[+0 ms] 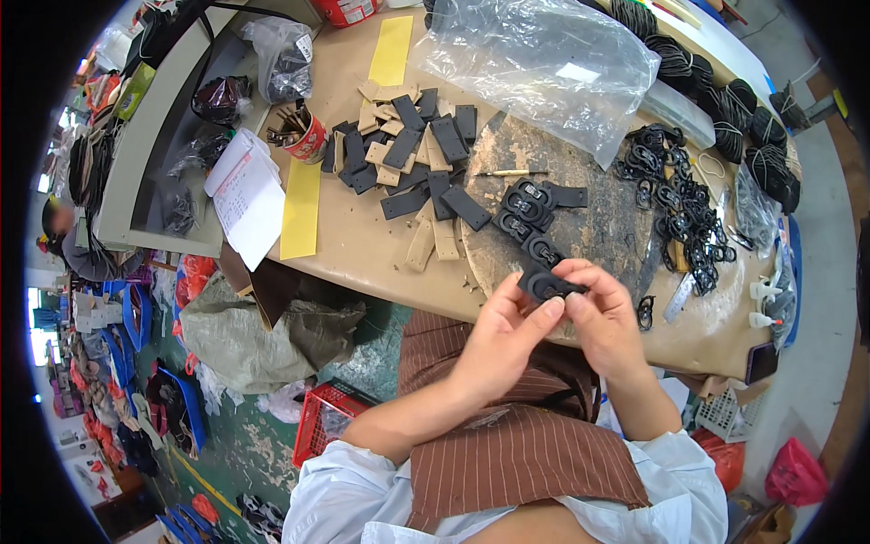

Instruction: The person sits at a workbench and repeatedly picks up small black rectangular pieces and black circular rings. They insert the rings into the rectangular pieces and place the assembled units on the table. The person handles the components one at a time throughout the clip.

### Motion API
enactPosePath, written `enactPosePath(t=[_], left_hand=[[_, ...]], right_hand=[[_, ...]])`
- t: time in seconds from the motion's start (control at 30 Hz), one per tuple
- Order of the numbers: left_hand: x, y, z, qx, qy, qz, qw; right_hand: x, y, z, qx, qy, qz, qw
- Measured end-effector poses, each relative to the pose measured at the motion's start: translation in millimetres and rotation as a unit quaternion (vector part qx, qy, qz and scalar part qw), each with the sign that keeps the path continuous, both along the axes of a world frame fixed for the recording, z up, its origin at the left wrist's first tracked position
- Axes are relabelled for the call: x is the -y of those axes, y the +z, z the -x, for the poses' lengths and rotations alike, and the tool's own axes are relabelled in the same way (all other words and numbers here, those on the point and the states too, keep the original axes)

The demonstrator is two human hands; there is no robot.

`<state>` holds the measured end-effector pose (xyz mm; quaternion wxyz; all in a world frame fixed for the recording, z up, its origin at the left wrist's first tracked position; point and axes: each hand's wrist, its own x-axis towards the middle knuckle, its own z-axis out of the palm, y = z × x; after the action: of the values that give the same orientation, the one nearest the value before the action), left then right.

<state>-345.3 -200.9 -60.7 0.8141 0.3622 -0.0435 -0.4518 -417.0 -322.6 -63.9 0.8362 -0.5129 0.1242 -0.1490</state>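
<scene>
My left hand (pixel 507 331) and my right hand (pixel 602 313) meet over the table's front edge, both with fingers closed on a small black strap piece with a buckle (pixel 546 286). Just beyond lie several similar black buckled pieces (pixel 526 207) on a round, worn wooden board (pixel 616 231). Left of the board is a loose heap of black strap pieces (pixel 449 139) and tan ones (pixel 420 247). To the right, a tangled pile of black buckles (pixel 666 190) spreads over the board's edge. A thin tool with a pale handle (pixel 512 172) rests on the board.
A clear plastic bag (pixel 544 63) covers the far side. Coiled black cords (pixel 729 118) line the right edge. A red can of tools (pixel 304 140), yellow strips (pixel 301 208) and a notebook (pixel 246 195) are at left. A phone (pixel 762 362) sits at the right corner; a red crate (pixel 326 417) stands below.
</scene>
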Motion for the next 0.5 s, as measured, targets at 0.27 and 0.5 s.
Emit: enactPosePath(t=[0.27, 0.5], left_hand=[[-18.0, 17.2, -34.7, 0.249, -0.064, -0.110, 0.960], [-11.5, 14.4, -27.9, 0.256, 0.025, -0.090, 0.962]], right_hand=[[21.6, 22.8, 6.7, -0.083, 0.062, 0.054, 0.993], [10.6, 19.4, 2.6, -0.032, -0.051, 0.060, 0.996]])
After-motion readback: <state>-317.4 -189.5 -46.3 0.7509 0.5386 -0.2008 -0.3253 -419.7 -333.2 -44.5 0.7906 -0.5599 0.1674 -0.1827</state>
